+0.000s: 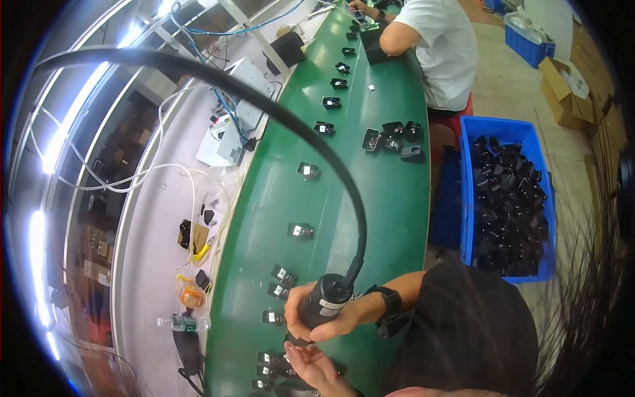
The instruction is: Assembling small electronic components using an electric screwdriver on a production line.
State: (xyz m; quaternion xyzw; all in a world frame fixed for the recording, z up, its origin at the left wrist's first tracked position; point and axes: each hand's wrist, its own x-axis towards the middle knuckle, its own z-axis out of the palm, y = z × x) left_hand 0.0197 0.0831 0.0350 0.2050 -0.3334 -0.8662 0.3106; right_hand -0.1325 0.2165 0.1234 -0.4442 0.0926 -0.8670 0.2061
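My right hand (pixel 331 321), with a black band on the wrist, is wrapped round a black cylindrical electric screwdriver (pixel 329 298). A thick black cable runs from its top and arcs across the view. Just below, my left hand (pixel 314 366) is palm up, its bent fingertips at the tool's lower end. What they grip there is hidden. Small black housings with silvery metal parts (pixel 272 317) lie on the green table (pixel 258 218) left of my hands. More housings (pixel 266 370) sit grouped beside my left hand.
Black housings (pixel 307 171) form a line up the table, with a cluster (pixel 391 140) at its right edge. A blue crate (pixel 467 198) full of black parts stands to the right. A co-worker (pixel 436 53) sits at the far end. A bottle (pixel 180 323) and cables line the left shelf.
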